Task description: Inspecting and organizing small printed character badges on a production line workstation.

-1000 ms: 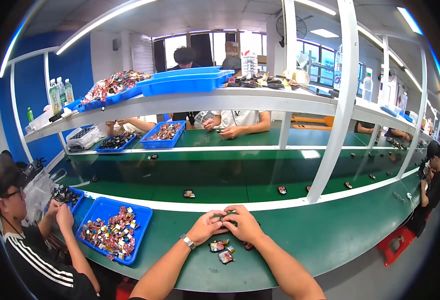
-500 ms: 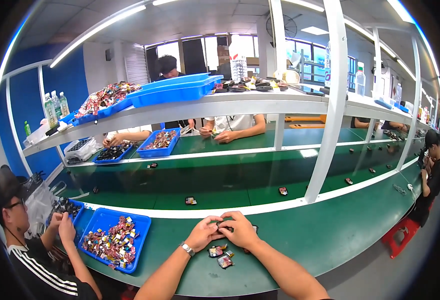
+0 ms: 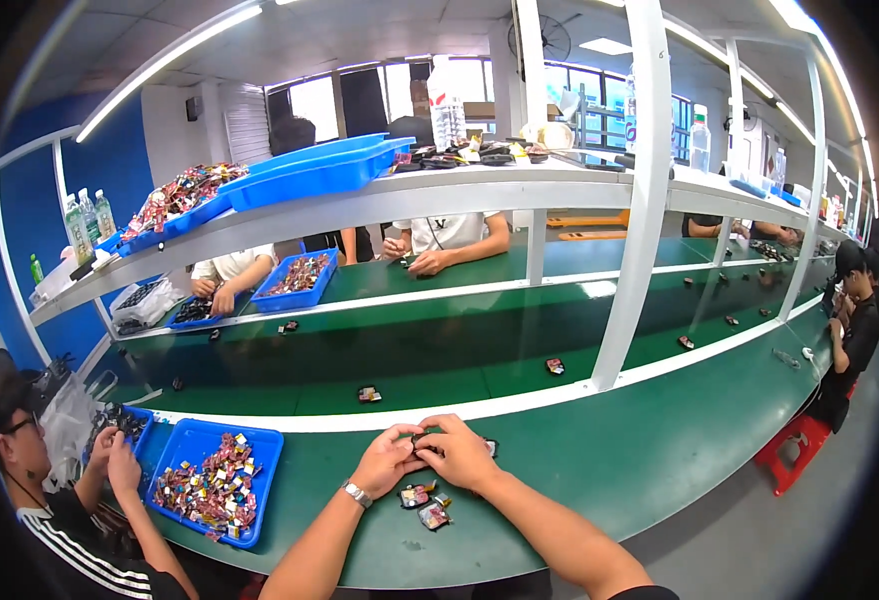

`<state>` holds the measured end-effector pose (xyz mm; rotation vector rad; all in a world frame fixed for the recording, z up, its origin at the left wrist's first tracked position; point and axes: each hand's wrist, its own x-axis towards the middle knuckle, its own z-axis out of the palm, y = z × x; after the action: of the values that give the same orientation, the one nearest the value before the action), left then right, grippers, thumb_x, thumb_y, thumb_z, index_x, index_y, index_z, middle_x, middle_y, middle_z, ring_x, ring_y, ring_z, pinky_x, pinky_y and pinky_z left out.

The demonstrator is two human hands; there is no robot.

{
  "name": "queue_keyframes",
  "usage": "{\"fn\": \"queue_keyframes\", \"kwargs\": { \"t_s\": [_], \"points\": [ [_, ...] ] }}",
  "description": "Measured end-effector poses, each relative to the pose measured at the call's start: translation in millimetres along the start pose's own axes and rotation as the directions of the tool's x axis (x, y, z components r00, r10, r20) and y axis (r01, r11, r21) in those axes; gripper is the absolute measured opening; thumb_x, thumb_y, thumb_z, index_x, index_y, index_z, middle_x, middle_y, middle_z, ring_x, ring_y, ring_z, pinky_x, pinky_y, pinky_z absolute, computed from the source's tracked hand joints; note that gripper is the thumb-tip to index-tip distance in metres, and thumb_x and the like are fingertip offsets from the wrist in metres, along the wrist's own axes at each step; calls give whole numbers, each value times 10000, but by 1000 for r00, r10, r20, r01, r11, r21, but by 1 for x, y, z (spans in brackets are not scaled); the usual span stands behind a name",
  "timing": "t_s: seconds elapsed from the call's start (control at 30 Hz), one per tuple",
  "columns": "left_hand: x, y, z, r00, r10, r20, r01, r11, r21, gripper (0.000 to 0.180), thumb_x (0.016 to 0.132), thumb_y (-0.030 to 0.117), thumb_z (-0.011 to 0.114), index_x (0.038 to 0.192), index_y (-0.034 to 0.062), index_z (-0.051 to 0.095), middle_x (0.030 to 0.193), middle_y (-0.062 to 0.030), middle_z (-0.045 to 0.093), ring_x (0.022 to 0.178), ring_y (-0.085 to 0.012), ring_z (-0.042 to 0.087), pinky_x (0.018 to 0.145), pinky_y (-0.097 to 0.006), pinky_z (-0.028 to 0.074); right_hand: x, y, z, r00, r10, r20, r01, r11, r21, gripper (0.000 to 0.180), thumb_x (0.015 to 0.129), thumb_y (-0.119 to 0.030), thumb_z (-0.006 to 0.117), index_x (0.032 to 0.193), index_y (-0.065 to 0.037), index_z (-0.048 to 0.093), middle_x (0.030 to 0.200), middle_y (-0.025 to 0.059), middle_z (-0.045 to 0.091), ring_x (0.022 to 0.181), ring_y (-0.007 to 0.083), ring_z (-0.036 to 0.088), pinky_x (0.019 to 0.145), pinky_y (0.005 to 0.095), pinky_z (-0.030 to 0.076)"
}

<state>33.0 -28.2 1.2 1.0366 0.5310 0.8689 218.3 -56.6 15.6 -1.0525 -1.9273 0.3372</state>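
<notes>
Above the green bench, my left hand [image 3: 387, 459] and my right hand [image 3: 458, 453] meet with bent fingers around a small black casing [image 3: 420, 443]. The fingers hide most of that casing. Just below the hands, on the bench, lie a black piece with a yellow and pale insert [image 3: 417, 495] and another with a pinkish, silvery insert [image 3: 435, 516]. A further dark piece [image 3: 491, 447] shows partly beyond my right hand. My left wrist wears a silver watch [image 3: 357, 493].
To my left is a blue tray [image 3: 273, 470] full of small red, white and yellow parts, with a co-worker [image 3: 70, 520] beside it. Past the white rail, a green belt [image 3: 440, 385] carries scattered pieces. White posts [image 3: 636, 220] and a loaded shelf [image 3: 460, 187] rise ahead.
The whole view has shifted slightly, so most things appear further left. My hands stay together around the small black casing, with only a slight change in finger position.
</notes>
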Motion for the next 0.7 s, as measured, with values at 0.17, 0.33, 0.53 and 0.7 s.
{"fn": "queue_keyframes", "kwargs": {
  "t_s": [0.17,0.33,0.53,0.7],
  "points": [
    [1,-3,-2,1000,16,5,-16,999,-28,246,976,67,479,1221,52,473,1155,-137,579,1101,-233,586,991,-425,489,0,3,3,998,-7,-57,6,1000,-15,122,789,-138,712,903,-99,732,1139,34,610,1108,230,543,866,340,500],
    [1,0,1,1000,10,1,-10,1000,-18,252,973,62,487,1224,54,467,1151,-133,585,1104,-235,590,994,-427,488,0,0,0,999,13,-45,-12,999,36,116,786,-96,690,896,-81,726,1130,47,606,1103,262,536,909,352,478],
    [0,-2,1,999,31,10,-31,999,-12,253,975,70,489,1226,51,462,1178,-138,588,1107,-228,591,992,-408,490,-3,2,7,997,37,-65,-35,999,37,130,784,-78,680,908,-70,720,1146,49,606,1123,265,524,914,363,477],
    [2,-6,-7,995,94,-23,-94,995,-26,228,964,68,523,1185,64,470,1208,-148,580,1106,-220,586,985,-408,487,0,-8,10,994,-35,-101,43,996,73,199,771,-56,674,967,-66,704,1166,87,594,1133,283,520,927,392,466]
  ]
}}
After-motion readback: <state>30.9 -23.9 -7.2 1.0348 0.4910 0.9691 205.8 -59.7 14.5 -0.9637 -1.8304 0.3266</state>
